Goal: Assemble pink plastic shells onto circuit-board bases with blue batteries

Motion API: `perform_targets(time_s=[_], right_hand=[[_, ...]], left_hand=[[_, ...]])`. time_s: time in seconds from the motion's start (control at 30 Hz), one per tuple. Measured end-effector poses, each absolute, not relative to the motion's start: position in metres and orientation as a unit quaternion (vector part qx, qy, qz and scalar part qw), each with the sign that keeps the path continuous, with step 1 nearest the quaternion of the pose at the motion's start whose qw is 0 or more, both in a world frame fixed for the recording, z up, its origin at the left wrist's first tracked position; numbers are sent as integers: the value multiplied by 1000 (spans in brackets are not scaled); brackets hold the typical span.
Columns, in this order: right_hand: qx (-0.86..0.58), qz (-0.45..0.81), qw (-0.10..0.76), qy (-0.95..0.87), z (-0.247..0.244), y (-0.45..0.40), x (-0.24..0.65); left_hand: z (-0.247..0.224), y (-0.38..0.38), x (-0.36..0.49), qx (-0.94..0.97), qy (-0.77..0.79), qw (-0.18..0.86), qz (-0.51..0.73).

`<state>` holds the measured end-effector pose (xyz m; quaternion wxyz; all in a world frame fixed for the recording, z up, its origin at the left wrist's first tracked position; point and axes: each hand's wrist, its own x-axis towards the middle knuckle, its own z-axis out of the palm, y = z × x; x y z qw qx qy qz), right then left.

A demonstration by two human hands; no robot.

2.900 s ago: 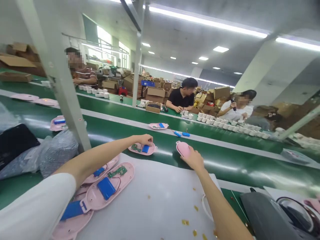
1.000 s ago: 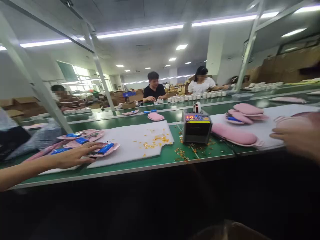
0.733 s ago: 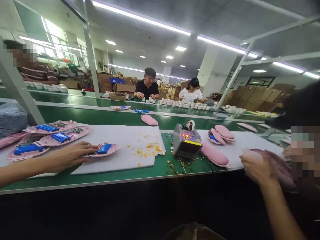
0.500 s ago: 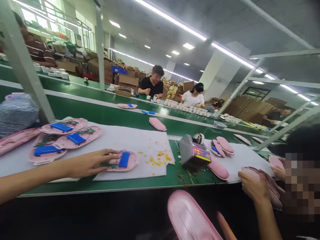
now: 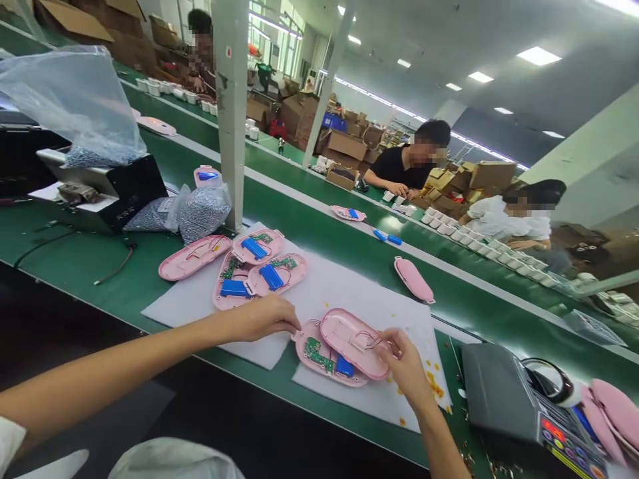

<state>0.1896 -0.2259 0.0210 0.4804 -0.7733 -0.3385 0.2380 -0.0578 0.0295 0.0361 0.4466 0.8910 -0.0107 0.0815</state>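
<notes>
A pink shell with a green circuit board [image 5: 317,354] and a blue battery lies on the white foam sheet [image 5: 369,293]. My left hand [image 5: 272,315] has its fingers pressed together at this shell's left end, by the small tab. Over its right part, a second pink shell [image 5: 344,336] is tilted with its hollow inside facing up. My right hand [image 5: 402,359] pinches the right edge of that second shell, near a thin wire. Several open pink shells with blue batteries [image 5: 272,276] overlap at the back left of the sheet.
An empty pink shell [image 5: 192,258] lies left of the pile. Bags of small parts [image 5: 204,209] rest by a metal post [image 5: 232,120]. A grey device [image 5: 504,392] with a red display stands at the right. Yellow bits [image 5: 434,386] lie nearby. People sit across the green belt.
The view has swung left. My right hand has brought a pink shell from below the table edge onto the board-bearing shell. My left hand has shifted to that shell's left end.
</notes>
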Motion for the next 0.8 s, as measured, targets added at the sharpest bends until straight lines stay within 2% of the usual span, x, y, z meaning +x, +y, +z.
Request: perform_targets(time_s=[0.17,0.33,0.43,0.5,0.53,0.63,0.7,0.73,0.8], right_hand=[[-797,212,487,-287,21,-205,182],[-702,145,670,-193,31,-200,188],[-683,114,693,-204,42,-203,197],[-726,93,637,-243,54,-200,200],[-759,79,580,-285,62,-196,198],[-828,55,305,-468,81,-168,185],[-807,88,137,-568,88,-144,172],[-784,118,93,-603,88,-133,165],[-735,193,108,-641,84,-115,154]], left_hand=[[20,7,-36,750,100,635,154],[5,-16,-13,549,187,795,179],[-1,-19,-7,482,224,820,213],[-3,-19,-5,467,230,823,228],[-4,-19,-5,472,225,820,235],[-1,-16,-7,569,183,755,268],[4,-15,-8,684,125,649,309],[6,-14,-8,737,94,582,331],[7,-14,-6,807,46,461,365]])
